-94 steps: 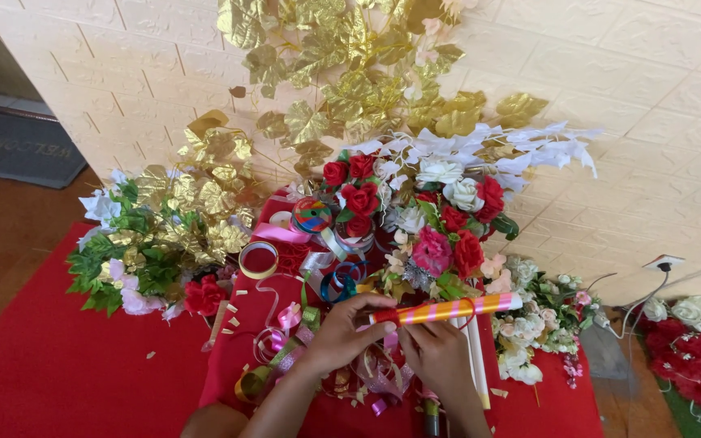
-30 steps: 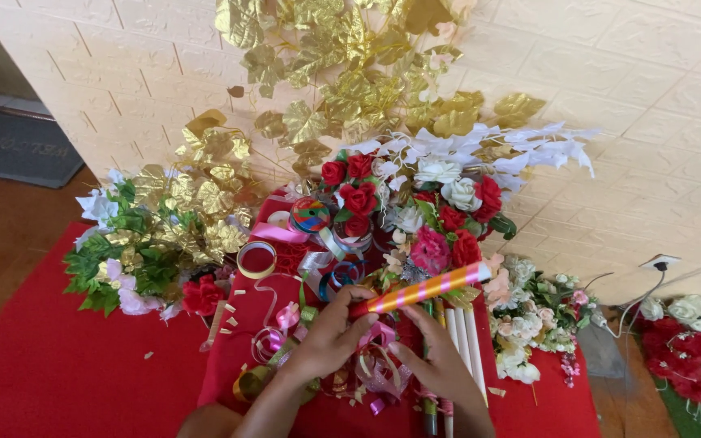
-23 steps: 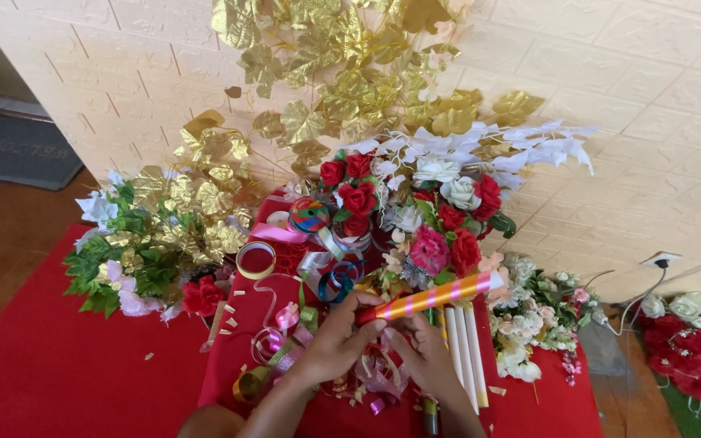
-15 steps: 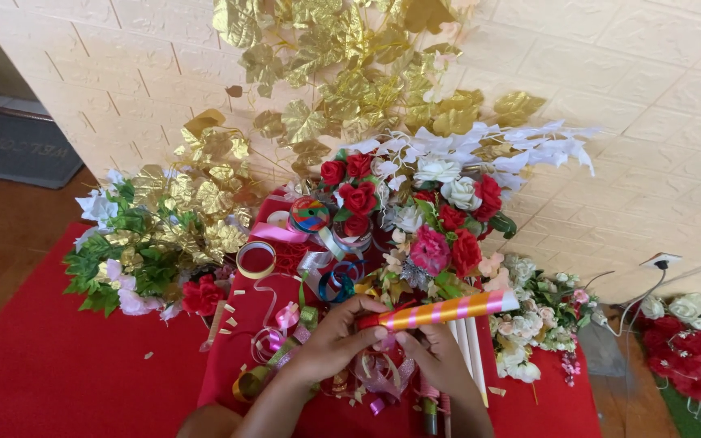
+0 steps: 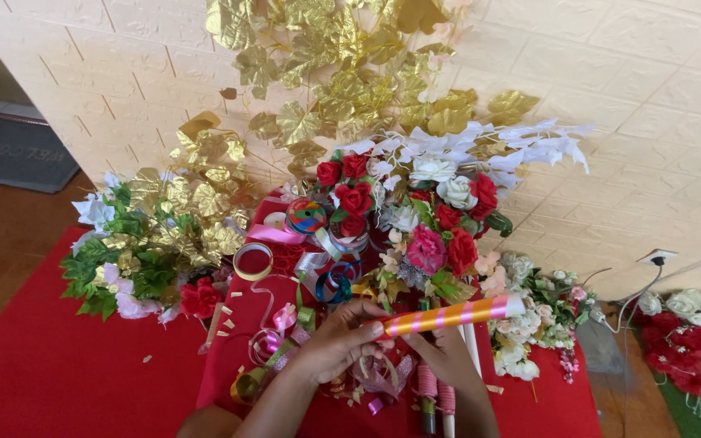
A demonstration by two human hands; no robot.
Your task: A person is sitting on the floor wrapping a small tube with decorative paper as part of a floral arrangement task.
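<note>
My left hand [image 5: 334, 345] grips the left end of a stick wrapped in orange, pink and gold striped ribbon [image 5: 456, 315], which lies almost level and points right. My right hand [image 5: 448, 361] sits under the stick's middle, fingers curled around it from below. Beneath both hands lie loose curls of ribbon [image 5: 277, 345] and more wrapped sticks [image 5: 436, 401] on the red cloth [image 5: 66, 381]. Just beyond the stick stands a bouquet of red, pink and white artificial flowers [image 5: 423, 211].
Gold artificial leaves [image 5: 326, 73] rise against the cream brick-pattern wall [image 5: 651, 97]. A green, white and gold bunch [image 5: 139, 251] lies at left. Ribbon spools [image 5: 306, 215] and a tape roll [image 5: 253, 261] sit mid-cloth. More flowers [image 5: 691, 341] and a cable with wall socket [image 5: 655, 259] are at right.
The striped stick swung from level to tilted up at its right end, then settled back to nearly level. Both hands stayed on it and shifted slightly along it.
</note>
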